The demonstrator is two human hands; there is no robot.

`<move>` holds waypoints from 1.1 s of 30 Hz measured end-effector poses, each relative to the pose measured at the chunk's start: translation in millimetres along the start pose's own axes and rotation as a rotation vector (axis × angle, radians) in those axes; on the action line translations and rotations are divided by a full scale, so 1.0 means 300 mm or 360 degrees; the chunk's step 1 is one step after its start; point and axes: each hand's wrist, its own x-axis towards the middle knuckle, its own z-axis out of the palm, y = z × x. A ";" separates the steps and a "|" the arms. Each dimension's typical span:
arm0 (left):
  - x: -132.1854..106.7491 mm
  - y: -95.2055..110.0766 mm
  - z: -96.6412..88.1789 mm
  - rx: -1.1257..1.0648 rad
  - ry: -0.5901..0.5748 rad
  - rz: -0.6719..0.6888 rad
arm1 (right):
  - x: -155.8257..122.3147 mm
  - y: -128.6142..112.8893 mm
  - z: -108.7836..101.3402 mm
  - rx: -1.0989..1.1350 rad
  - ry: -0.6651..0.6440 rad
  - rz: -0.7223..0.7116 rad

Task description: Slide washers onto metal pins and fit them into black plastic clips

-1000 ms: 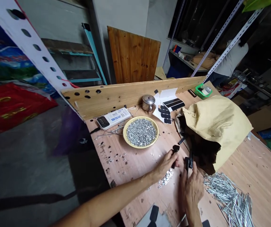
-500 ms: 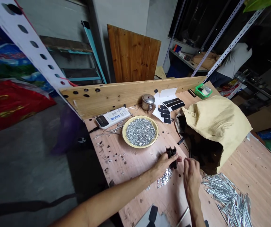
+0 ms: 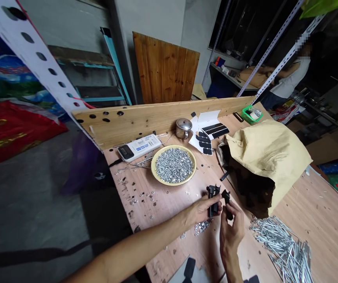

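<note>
My left hand (image 3: 202,208) is closed around black plastic parts (image 3: 213,200) with notched upper ends, standing roughly upright above the workbench. Just to its right, my right hand (image 3: 232,226) pinches another black plastic piece (image 3: 227,202), its top close to the ones in my left hand. Whether the pieces touch, I cannot tell. Below my hands lies a small heap of metal nuts (image 3: 202,226), partly hidden by my left hand. Behind it stands a yellow bowl (image 3: 154,173) full of similar small metal nuts.
An open paper sack (image 3: 272,149) with a dark inside stands right of my hands, beside a pile of metal rods (image 3: 289,247). Further back are a lidded metal cup (image 3: 183,127), black stickers (image 3: 214,130) and a white box-like device (image 3: 141,147). Another person (image 3: 292,74) stands at the far right.
My right hand has come from beside the sack's mouth toward my left hand, and a black piece now shows in its fingers. My left hand stays nearly in place, its parts slightly turned.
</note>
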 end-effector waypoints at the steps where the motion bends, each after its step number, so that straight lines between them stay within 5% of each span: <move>1: 0.003 -0.003 -0.001 -0.0006 0.0011 0.0012 | -0.002 -0.008 -0.002 0.0003 0.0035 0.0011; 5: 0.013 -0.015 -0.010 -0.0021 -0.0167 0.0021 | -0.001 -0.017 0.003 -0.0007 0.0150 0.0078; 9: 0.019 -0.007 -0.021 -0.0171 -0.0153 0.0272 | 0.012 0.025 0.009 0.0302 -0.0316 0.0122; 14: 0.012 -0.005 -0.022 0.0024 -0.0154 0.0432 | 0.138 0.206 0.049 -0.0029 -0.0570 0.1089; 17: 0.016 -0.016 -0.027 0.0131 -0.0157 0.0350 | 0.226 0.292 0.086 -0.0295 -0.0683 0.1379; 20: 0.027 -0.020 -0.031 0.0111 -0.0096 0.0387 | 0.238 0.288 0.099 -0.0270 -0.0549 0.1436; 24: 0.032 -0.014 -0.025 0.0087 -0.0008 0.0476 | 0.127 0.159 0.070 0.0218 -0.0369 0.1322; 27: 0.033 -0.007 -0.019 -0.0008 -0.0002 0.0526 | 0.051 0.082 0.043 0.0632 -0.0612 0.1006; 30: 0.035 0.001 -0.020 -0.0066 0.0036 0.0556 | 0.070 0.111 0.032 0.0686 -0.0910 0.0872; 33: 0.031 0.007 -0.021 0.0043 0.0034 0.0548 | 0.158 0.212 0.044 0.0173 -0.0845 0.1049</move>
